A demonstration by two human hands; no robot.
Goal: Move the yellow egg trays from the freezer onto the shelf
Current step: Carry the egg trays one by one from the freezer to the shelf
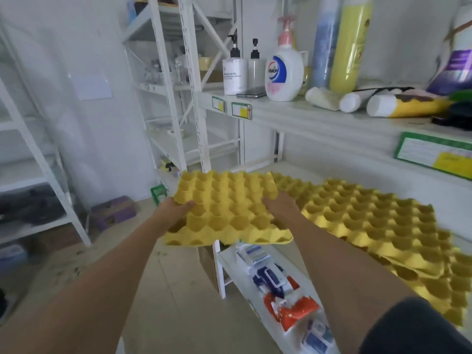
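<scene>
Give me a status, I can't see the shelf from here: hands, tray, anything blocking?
Left hand and right hand both gripping one yellow egg tray. Tray at shelf edge, overlapping trays already there. Nothing blocking.

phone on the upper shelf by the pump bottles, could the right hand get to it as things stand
Probably not right away. The right hand is gripping the yellow egg tray together with the left hand. The phone lies unobstructed at the shelf's front edge, so a freed hand likely could.
</scene>
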